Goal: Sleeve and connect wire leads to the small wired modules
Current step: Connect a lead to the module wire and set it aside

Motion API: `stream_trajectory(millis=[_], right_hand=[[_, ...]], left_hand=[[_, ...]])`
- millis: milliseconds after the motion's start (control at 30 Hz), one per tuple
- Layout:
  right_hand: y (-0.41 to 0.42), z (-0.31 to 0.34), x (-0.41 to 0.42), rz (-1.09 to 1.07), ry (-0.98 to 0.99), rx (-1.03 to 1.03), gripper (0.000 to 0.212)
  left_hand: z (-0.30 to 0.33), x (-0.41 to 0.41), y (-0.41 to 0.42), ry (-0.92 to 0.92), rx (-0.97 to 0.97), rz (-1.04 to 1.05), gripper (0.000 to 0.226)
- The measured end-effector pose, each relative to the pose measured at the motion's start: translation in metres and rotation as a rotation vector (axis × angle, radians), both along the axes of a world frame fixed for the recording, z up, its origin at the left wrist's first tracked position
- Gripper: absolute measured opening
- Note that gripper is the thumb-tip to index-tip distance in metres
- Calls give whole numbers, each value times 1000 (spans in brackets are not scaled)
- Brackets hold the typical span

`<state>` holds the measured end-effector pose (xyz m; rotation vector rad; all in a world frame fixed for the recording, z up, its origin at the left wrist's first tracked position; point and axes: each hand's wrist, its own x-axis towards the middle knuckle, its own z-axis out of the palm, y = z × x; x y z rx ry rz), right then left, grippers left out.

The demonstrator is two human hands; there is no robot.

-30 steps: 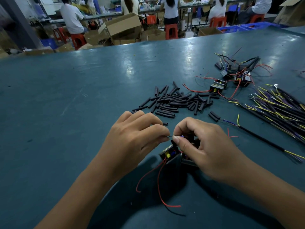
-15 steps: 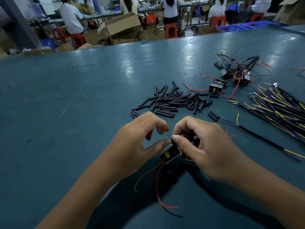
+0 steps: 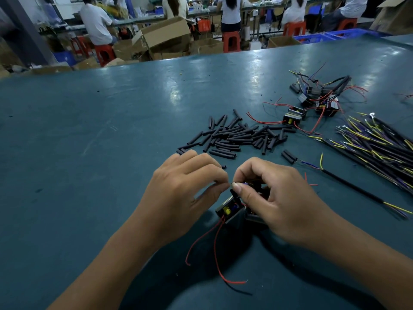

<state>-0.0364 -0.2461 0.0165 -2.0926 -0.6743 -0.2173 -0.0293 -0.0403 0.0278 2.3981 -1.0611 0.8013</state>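
My left hand [image 3: 185, 191] and my right hand [image 3: 274, 198] meet fingertip to fingertip just above the table, pinching a fine wire lead between them. Under my right thumb hangs a small black wired module [image 3: 228, 209] with a yellow part, and two red wires [image 3: 214, 249] trail from it toward me. My right hand also grips a second dark module, mostly hidden by the palm. A pile of short black sleeve tubes [image 3: 237, 135] lies beyond my hands.
A black cable with yellow and purple leads [image 3: 348, 184] lies right of my right hand. A bundle of similar cables [image 3: 380, 148] sits at the right edge, and wired modules [image 3: 295, 115] lie far right. Beyond the green table [image 3: 89, 153] are boxes and seated people.
My left thumb and forefinger opened briefly and have closed again on the wire tip against my right thumb. The module and red wires barely shifted.
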Motion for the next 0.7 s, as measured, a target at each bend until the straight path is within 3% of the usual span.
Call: stream_trajectory(millis=[133,200,367,567,700], right_hand=[[0,3,-1,7,-28,-48,7],[-2,6,0,20,-20,-61,7],[-11,14,3,59,81,-42,7],[-19,21,7,125,273,-9,16],[-20,23,7,125,371,71,15]], left_hand=[[-2,-1,3,795,-412,-83,11],[-3,0,4,1015,-539,-131,11],[-11,12,-5,946,-778,-6,9],[-20,18,-24,1062,-558,12,28],[-23,19,-25,1081,-546,-55,22]])
